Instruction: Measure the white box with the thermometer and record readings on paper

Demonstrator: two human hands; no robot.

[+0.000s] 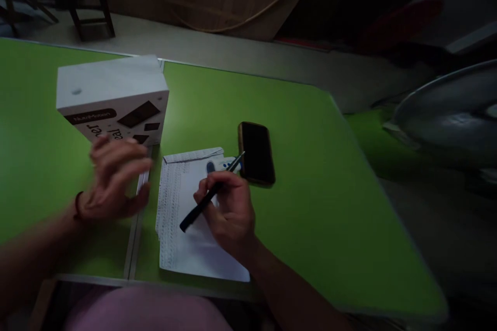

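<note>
A black pen point(202, 209) is gripped in my right hand point(233, 212). Its slim pointed end is toward the phone and its thick dark end toward me. Beneath this hand lie sheets of paper point(202, 258), with rows of small handwriting down the left side and a folded top edge. Partly hidden behind my fingers, a small white object with blue buttons point(212, 166) rests on the paper. My left hand point(116, 178), slightly blurred, hovers with fingers apart in front of a white box point(112, 83) with dark printing. Nothing shows in its grasp.
A dark phone point(257, 152) lies face up just right of the paper. The green table point(330, 207) has a metal seam point(135, 232) left of the paper. A metal fan-like round object point(450, 114) stands at the right, and a dark chair point(93, 5) at the back left.
</note>
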